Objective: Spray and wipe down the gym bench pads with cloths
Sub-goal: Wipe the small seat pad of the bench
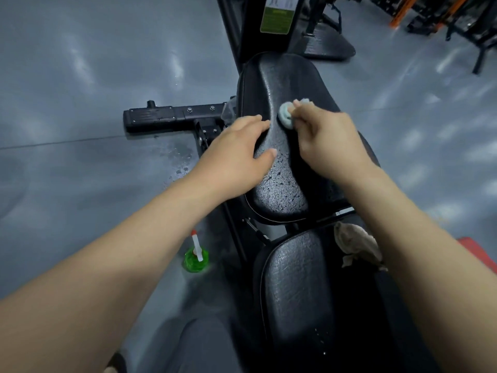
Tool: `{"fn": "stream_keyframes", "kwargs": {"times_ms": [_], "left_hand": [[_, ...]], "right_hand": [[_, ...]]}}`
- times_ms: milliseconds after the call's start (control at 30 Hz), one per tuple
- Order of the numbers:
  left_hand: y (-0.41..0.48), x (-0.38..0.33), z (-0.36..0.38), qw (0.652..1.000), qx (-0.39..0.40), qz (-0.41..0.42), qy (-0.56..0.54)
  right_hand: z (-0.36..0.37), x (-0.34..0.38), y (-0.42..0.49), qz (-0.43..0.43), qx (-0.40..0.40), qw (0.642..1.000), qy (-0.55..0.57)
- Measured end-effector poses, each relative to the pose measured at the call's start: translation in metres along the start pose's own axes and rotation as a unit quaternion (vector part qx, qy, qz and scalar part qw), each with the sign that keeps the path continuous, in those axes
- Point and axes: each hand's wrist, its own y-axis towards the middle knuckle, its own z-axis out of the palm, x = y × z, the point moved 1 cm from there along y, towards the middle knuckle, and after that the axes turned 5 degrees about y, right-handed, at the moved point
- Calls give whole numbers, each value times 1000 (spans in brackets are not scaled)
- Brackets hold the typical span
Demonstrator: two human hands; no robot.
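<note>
While the pad (285, 84) is touched at its left edge by the left hand (234, 157), fingers relaxed & spread, a bunched pale cloth (285, 115) is gripped by the right hand (330, 141) & pressed mid-pad. Bottle (196, 258) w/ green liquid is stood near-left of pad; 2nd cloth (357, 246) is draped near-right of it.

green and white label (277, 14) on the black machine upright at the top, print on it blurred and too small to read, no other text, brand or number legible
</note>
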Motion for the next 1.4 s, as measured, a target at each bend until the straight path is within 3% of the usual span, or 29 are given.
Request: {"fn": "stream_keyframes", "kwargs": {"times_ms": [133, 367, 600, 833, 1100, 1400], "left_hand": [[4, -2, -6, 1000, -7, 10, 24], [13, -13, -10, 998, -10, -9, 59], [59, -27, -14, 994, 17, 23, 107], [62, -31, -9, 986, 14, 23, 164], [64, -37, -5, 981, 1, 11, 194], [65, -44, -6, 978, 16, 8, 209]], "right_hand": [[-9, -9, -26, -18, 11, 1000, 1], [2, -29, 32, 34, -1, 999, -13], [-1, -50, -21, 6, -3, 1000, 0], [-4, -69, 38, 80, 0, 997, 20], [-5, -80, -16, 30, -45, 998, 37], [7, -87, 58, 97, -40, 990, 93]]}}
